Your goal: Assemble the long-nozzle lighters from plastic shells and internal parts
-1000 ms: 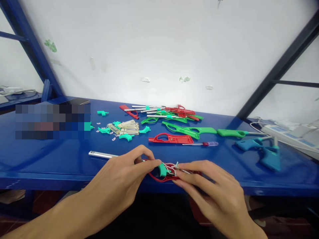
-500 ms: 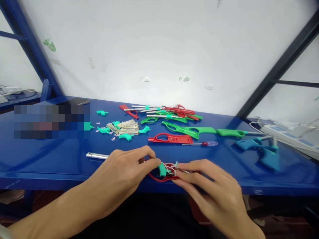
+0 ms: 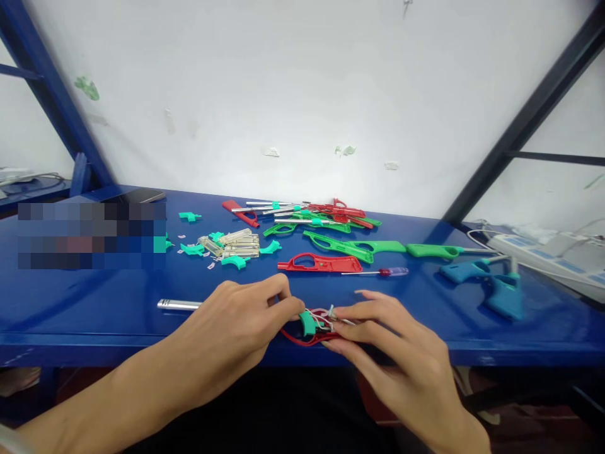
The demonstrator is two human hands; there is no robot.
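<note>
Both hands meet over a red lighter shell (image 3: pixel 309 338) at the front edge of the blue table (image 3: pixel 94 315). My left hand (image 3: pixel 236 328) pinches the shell near its teal trigger (image 3: pixel 308 323), and the lighter's metal tube (image 3: pixel 177 305) sticks out to the left from under that hand. My right hand (image 3: pixel 401 359) holds the shell's right end, its fingertips on thin white wires (image 3: pixel 331 313) inside the open shell.
Behind lie a red half shell (image 3: pixel 319 263), a small screwdriver (image 3: pixel 378 272), green shells (image 3: pixel 354 246), a pile of tubes and shells (image 3: pixel 307 214), teal triggers and clear parts (image 3: pixel 231 244). Blue lighters (image 3: pixel 491 284) and a white power strip (image 3: pixel 548 255) sit at right.
The metal tube has slid slightly left and my right hand's fingers have lifted a little over the wires. The whole view has shifted slightly.
</note>
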